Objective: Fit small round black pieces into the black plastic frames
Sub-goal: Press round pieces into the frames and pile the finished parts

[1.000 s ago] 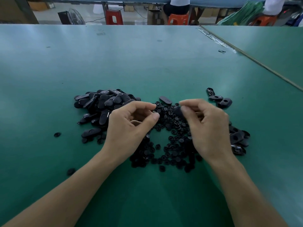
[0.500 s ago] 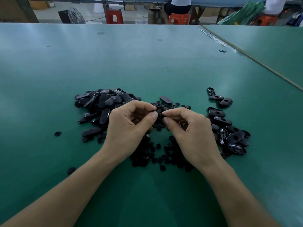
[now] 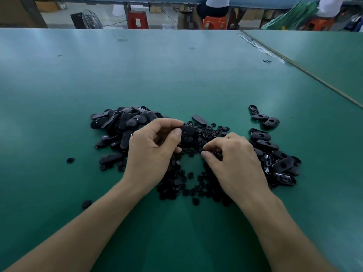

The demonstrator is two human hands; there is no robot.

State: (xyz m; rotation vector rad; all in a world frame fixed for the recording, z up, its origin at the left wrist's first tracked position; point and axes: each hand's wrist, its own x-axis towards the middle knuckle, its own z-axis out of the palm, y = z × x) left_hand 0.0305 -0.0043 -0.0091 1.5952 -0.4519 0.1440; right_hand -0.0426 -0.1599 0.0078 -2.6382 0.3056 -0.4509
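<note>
green worktop [image 3: 176, 75] carries glossy black oval frames [image 3: 125, 122] heaped left and right, too many to count, with small round pieces [image 3: 188, 185] piled between. left hand [image 3: 151, 152] fingers pinch one held frame [image 3: 187, 131] over that pile. right hand [image 3: 235, 161] fingers curl into the pieces; i cannot tell what they hold. two stray pieces [image 3: 70, 160] lie far left.

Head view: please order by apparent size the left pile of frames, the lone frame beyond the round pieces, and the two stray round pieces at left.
1. left pile of frames
2. lone frame
3. far stray piece and near stray piece: alike, not ranked.
</note>
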